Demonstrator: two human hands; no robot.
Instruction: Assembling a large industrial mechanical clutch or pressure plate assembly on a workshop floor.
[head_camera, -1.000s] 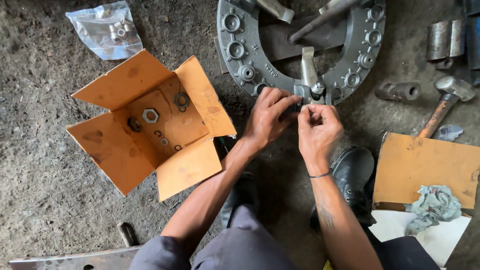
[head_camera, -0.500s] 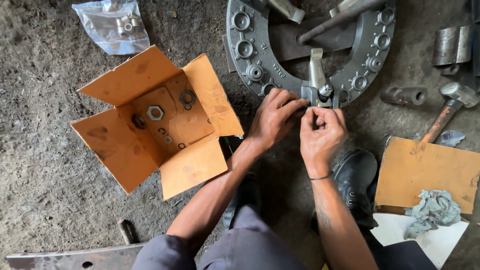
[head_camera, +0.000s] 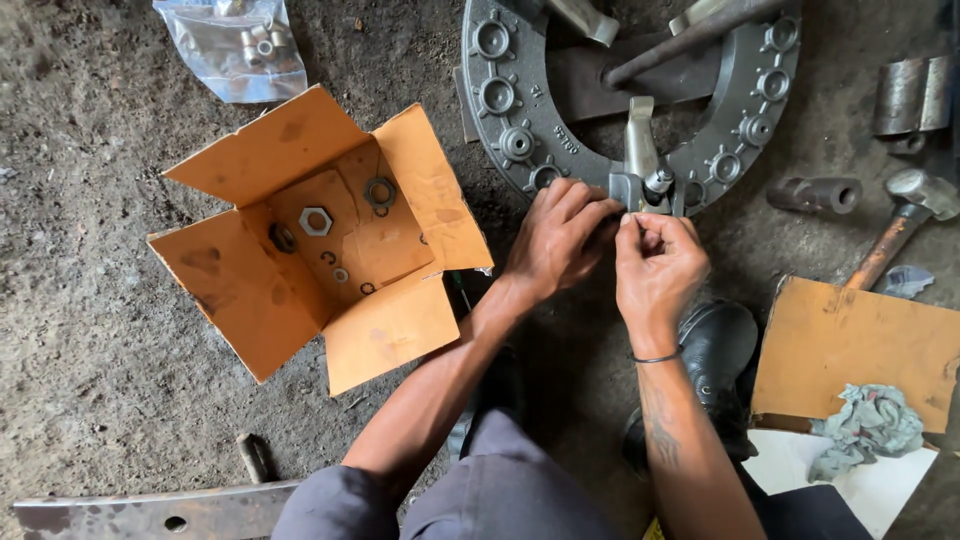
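A grey cast-metal clutch cover ring (head_camera: 520, 110) lies on the dirt floor at the top centre. A lever (head_camera: 640, 150) stands in a bracket at its near rim. My left hand (head_camera: 555, 240) grips the rim just left of that bracket. My right hand (head_camera: 655, 260) pinches a small part, hidden by the fingers, against the bracket's base. Both hands touch each other there.
An open orange cardboard box (head_camera: 250, 290) with nuts and washers (head_camera: 316, 221) sits at left. A plastic bag of parts (head_camera: 235, 45) lies top left. A hammer (head_camera: 900, 225), metal cylinders (head_camera: 815, 192), cardboard with a rag (head_camera: 865, 420) are at right. My black shoe (head_camera: 715, 345) is below the hands.
The view has shifted slightly. Both hands stay at the lever bracket with small finger movements only.
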